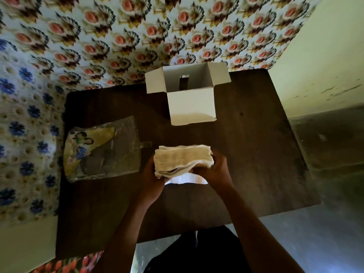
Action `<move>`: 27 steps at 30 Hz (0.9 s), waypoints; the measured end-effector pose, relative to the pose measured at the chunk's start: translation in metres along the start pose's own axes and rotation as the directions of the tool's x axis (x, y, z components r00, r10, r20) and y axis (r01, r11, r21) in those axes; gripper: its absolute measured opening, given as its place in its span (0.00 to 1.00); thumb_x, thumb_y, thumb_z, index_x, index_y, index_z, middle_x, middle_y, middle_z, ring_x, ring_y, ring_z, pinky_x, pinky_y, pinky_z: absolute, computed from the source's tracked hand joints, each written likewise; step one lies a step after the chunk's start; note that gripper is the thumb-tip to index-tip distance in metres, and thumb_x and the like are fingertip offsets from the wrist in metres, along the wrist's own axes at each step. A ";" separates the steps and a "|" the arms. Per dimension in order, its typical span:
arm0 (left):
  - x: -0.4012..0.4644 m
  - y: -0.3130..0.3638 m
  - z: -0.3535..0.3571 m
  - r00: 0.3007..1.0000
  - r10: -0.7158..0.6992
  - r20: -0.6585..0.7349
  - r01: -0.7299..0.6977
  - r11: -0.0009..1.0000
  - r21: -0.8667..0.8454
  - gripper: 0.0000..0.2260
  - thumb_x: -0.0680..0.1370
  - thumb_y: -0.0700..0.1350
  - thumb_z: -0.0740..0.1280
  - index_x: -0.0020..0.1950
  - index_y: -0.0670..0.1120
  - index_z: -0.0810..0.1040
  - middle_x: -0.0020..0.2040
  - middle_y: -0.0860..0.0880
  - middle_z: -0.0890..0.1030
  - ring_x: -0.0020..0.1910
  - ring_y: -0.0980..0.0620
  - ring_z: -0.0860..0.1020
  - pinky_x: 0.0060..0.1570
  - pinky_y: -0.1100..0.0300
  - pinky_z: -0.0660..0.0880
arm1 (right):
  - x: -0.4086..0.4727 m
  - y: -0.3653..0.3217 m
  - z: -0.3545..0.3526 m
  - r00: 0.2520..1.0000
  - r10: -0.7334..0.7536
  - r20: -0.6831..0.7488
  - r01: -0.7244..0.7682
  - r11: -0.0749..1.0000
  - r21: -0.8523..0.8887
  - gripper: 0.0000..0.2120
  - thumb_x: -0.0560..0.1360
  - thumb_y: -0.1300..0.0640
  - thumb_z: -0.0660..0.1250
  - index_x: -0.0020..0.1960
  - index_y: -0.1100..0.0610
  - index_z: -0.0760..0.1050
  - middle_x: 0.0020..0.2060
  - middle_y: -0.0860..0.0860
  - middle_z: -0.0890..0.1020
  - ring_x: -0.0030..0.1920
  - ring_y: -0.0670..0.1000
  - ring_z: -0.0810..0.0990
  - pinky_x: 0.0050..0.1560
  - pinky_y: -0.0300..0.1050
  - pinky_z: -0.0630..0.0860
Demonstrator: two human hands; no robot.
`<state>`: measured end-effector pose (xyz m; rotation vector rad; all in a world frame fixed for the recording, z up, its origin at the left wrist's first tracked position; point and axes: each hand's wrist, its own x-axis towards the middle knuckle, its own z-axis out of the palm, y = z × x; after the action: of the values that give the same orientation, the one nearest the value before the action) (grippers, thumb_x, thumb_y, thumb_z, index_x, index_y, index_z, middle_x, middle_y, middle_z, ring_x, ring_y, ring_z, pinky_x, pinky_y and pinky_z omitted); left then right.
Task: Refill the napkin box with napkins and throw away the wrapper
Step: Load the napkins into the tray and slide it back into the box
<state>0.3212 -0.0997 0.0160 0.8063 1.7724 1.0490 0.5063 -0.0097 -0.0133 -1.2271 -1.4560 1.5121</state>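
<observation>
A thick stack of cream napkins (pixel 183 160) is held above the middle of the dark table (pixel 256 154). My left hand (pixel 152 174) grips its left end and my right hand (pixel 214 170) grips its right end. The white cardboard napkin box (pixel 192 106) stands at the far edge of the table, its top flaps open and its inside empty apart from a slot in the far wall. The clear plastic wrapper (pixel 102 150), printed with a yellow picture, lies flat on the table to the left of my hands. A white sheet (pixel 187 180) shows beneath the stack.
Patterned floral cloth (pixel 98 46) hangs behind and to the left of the table. A pale wall (pixel 325 56) and grey floor (pixel 325 223) lie to the right. My dark clothing (pixel 197 253) is at the table's near edge.
</observation>
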 end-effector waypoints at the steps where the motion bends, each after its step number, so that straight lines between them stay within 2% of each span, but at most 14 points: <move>1: -0.003 0.003 0.001 1.000 0.024 0.009 -0.024 0.999 0.048 0.28 0.74 0.27 0.70 0.69 0.48 0.68 0.55 0.64 0.72 0.51 0.74 0.72 0.46 0.83 0.69 | 0.000 0.003 0.000 1.000 0.002 0.017 -0.002 1.000 -0.027 0.23 0.65 0.66 0.82 0.57 0.66 0.80 0.50 0.57 0.87 0.51 0.55 0.87 0.52 0.51 0.84; 3: -0.008 0.004 0.001 0.997 0.072 0.039 -0.078 0.983 0.168 0.26 0.77 0.29 0.67 0.73 0.40 0.65 0.57 0.62 0.69 0.56 0.68 0.69 0.47 0.86 0.64 | 0.001 0.011 -0.001 0.999 0.021 0.041 -0.017 0.995 -0.095 0.23 0.65 0.63 0.82 0.57 0.64 0.80 0.50 0.55 0.87 0.52 0.52 0.87 0.53 0.48 0.84; 5: -0.006 -0.006 0.001 0.998 0.047 0.040 -0.055 0.971 0.235 0.30 0.78 0.30 0.67 0.76 0.43 0.60 0.62 0.57 0.66 0.64 0.56 0.67 0.48 0.88 0.61 | 0.000 0.018 -0.004 0.996 0.058 0.063 -0.045 0.981 -0.188 0.25 0.63 0.60 0.83 0.57 0.62 0.81 0.49 0.51 0.87 0.51 0.48 0.87 0.52 0.44 0.83; 8: -0.001 -0.017 0.000 0.999 0.028 0.020 -0.033 0.961 0.276 0.33 0.77 0.31 0.68 0.74 0.50 0.55 0.67 0.58 0.64 0.70 0.59 0.64 0.55 0.86 0.60 | 0.002 0.029 -0.008 0.987 0.131 0.096 -0.094 0.943 -0.318 0.21 0.64 0.60 0.82 0.55 0.59 0.82 0.46 0.46 0.86 0.48 0.38 0.85 0.49 0.38 0.81; 9: 0.000 -0.019 -0.001 0.999 0.034 0.025 -0.040 0.950 0.309 0.32 0.77 0.32 0.69 0.74 0.50 0.56 0.68 0.57 0.63 0.70 0.61 0.64 0.59 0.83 0.60 | 0.003 0.030 -0.008 0.983 0.151 0.105 -0.108 0.935 -0.337 0.19 0.66 0.61 0.81 0.55 0.60 0.82 0.45 0.43 0.85 0.47 0.34 0.83 0.48 0.34 0.80; 12: 0.003 -0.013 -0.002 0.998 0.026 0.051 -0.038 0.969 0.242 0.29 0.79 0.40 0.69 0.75 0.49 0.59 0.72 0.52 0.66 0.73 0.53 0.65 0.65 0.66 0.65 | 0.007 0.019 -0.011 0.976 0.188 0.109 -0.139 0.926 -0.350 0.16 0.68 0.62 0.80 0.54 0.58 0.81 0.41 0.38 0.81 0.42 0.26 0.79 0.42 0.25 0.74; 13: 0.003 -0.011 -0.004 0.998 0.014 0.057 -0.027 0.972 0.232 0.28 0.79 0.43 0.70 0.76 0.46 0.62 0.73 0.51 0.67 0.75 0.52 0.65 0.66 0.68 0.65 | 0.008 0.013 -0.012 0.975 0.193 0.106 -0.149 0.932 -0.330 0.18 0.67 0.62 0.80 0.55 0.56 0.80 0.43 0.38 0.81 0.44 0.27 0.80 0.44 0.26 0.75; 15: 0.001 0.001 -0.007 0.996 0.000 0.086 -0.017 0.980 0.200 0.26 0.78 0.50 0.70 0.74 0.45 0.70 0.73 0.53 0.71 0.74 0.56 0.68 0.68 0.71 0.67 | 0.008 -0.003 -0.018 0.980 0.154 0.122 -0.120 0.961 -0.248 0.24 0.66 0.62 0.80 0.60 0.57 0.79 0.50 0.43 0.84 0.52 0.36 0.83 0.53 0.40 0.80; 18: -0.006 0.020 -0.014 0.995 0.025 0.100 -0.038 0.990 0.138 0.24 0.79 0.47 0.70 0.70 0.65 0.66 0.68 0.66 0.71 0.65 0.76 0.69 0.67 0.73 0.67 | 0.000 -0.029 -0.029 0.979 0.107 0.172 -0.091 0.991 -0.099 0.31 0.66 0.57 0.79 0.67 0.60 0.75 0.60 0.54 0.83 0.62 0.53 0.82 0.60 0.52 0.80; 20: -0.008 0.035 -0.017 0.993 0.047 0.107 -0.056 0.995 0.086 0.28 0.79 0.48 0.71 0.72 0.69 0.63 0.72 0.64 0.69 0.70 0.71 0.68 0.72 0.65 0.66 | -0.003 -0.047 -0.033 0.977 0.093 0.194 -0.086 0.995 -0.044 0.28 0.69 0.59 0.78 0.66 0.62 0.75 0.60 0.56 0.83 0.62 0.56 0.82 0.61 0.53 0.80; 22: -0.007 0.051 -0.018 0.995 0.060 0.082 -0.066 0.996 0.064 0.31 0.78 0.51 0.71 0.77 0.60 0.61 0.75 0.59 0.67 0.74 0.59 0.67 0.74 0.56 0.66 | -0.001 -0.066 -0.037 0.976 0.105 0.191 -0.103 0.994 -0.017 0.25 0.69 0.63 0.76 0.65 0.61 0.76 0.58 0.55 0.85 0.60 0.56 0.83 0.59 0.53 0.81; 23: -0.006 0.062 -0.018 0.996 0.060 0.064 -0.065 0.995 0.076 0.30 0.77 0.51 0.71 0.76 0.58 0.62 0.72 0.60 0.69 0.70 0.59 0.70 0.70 0.60 0.69 | 0.001 -0.074 -0.039 0.978 0.108 0.179 -0.108 0.994 -0.013 0.24 0.69 0.64 0.76 0.64 0.60 0.76 0.57 0.54 0.85 0.59 0.55 0.84 0.58 0.53 0.82; 25: 0.002 0.086 -0.017 0.996 0.077 0.034 -0.080 0.991 0.108 0.26 0.77 0.51 0.70 0.71 0.59 0.63 0.60 0.68 0.71 0.57 0.69 0.72 0.54 0.76 0.70 | 0.012 -0.094 -0.042 0.983 0.098 0.154 -0.098 0.995 -0.010 0.25 0.68 0.64 0.76 0.64 0.59 0.77 0.56 0.54 0.86 0.58 0.54 0.84 0.57 0.53 0.82; 27: 0.016 0.108 -0.018 0.990 0.134 0.032 -0.137 0.979 0.148 0.24 0.77 0.52 0.70 0.70 0.60 0.64 0.56 0.71 0.70 0.52 0.73 0.71 0.47 0.79 0.70 | 0.029 -0.113 -0.045 0.987 0.071 0.145 -0.068 0.997 -0.030 0.22 0.69 0.65 0.76 0.62 0.58 0.78 0.55 0.55 0.86 0.57 0.55 0.85 0.57 0.56 0.82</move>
<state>0.3074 -0.0453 0.1114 1.0400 1.8140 0.9993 0.5255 0.0467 0.0968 -1.2150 -1.5443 1.6651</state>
